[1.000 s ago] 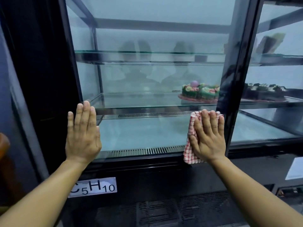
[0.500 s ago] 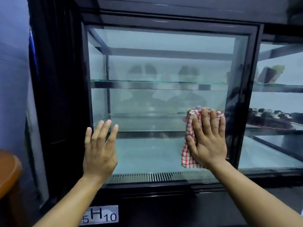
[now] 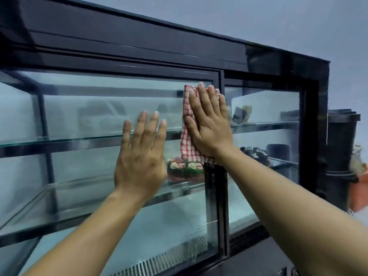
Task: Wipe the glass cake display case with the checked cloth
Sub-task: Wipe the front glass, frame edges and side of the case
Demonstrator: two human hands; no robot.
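The glass cake display case [image 3: 89, 108] fills the view, with a black frame and glass shelves inside. My right hand [image 3: 209, 122] lies flat on the red-and-white checked cloth [image 3: 188, 142], pressing it to the glass near the top right corner of the left pane, beside the black middle post. My left hand [image 3: 141, 158] is spread flat against the same pane, lower and to the left, holding nothing. Its fingers are apart.
A decorated cake [image 3: 185, 170] sits on the middle shelf behind the glass, below the cloth. A dark cake [image 3: 254, 154] and a cake slice [image 3: 242, 113] stand behind the right pane. A metal vent grille [image 3: 159, 263] runs along the case floor. A black bin [image 3: 342, 148] stands right.
My right hand has slid the cloth up the glass from the bottom shelf level to near the top of the pane. My left hand has also moved up and rightward, and my view tilted up.
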